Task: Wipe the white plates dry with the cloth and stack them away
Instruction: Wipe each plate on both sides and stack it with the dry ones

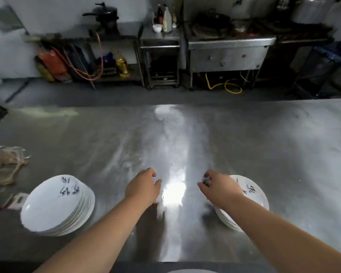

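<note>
A stack of several white plates [57, 205] with black writing on the top one stands on the steel table [264, 146] at the front left. A second stack of white plates [252, 194] sits at the front right, partly hidden by my right forearm. My left hand [144, 187] hovers over the table's middle with its fingers loosely curled and nothing plainly in it; a blurred white streak lies beside it in the glare. My right hand [218, 187] is above the right stack's near-left edge, and its fingers pinch a small dark thing [206, 181] that I cannot identify.
A beige crumpled bundle [4, 166] lies at the table's left edge, behind the left stack. Another white rim [191, 271] shows at the bottom edge. Beyond the table are steel counters, a stove [228, 54], bottles and hoses on the floor.
</note>
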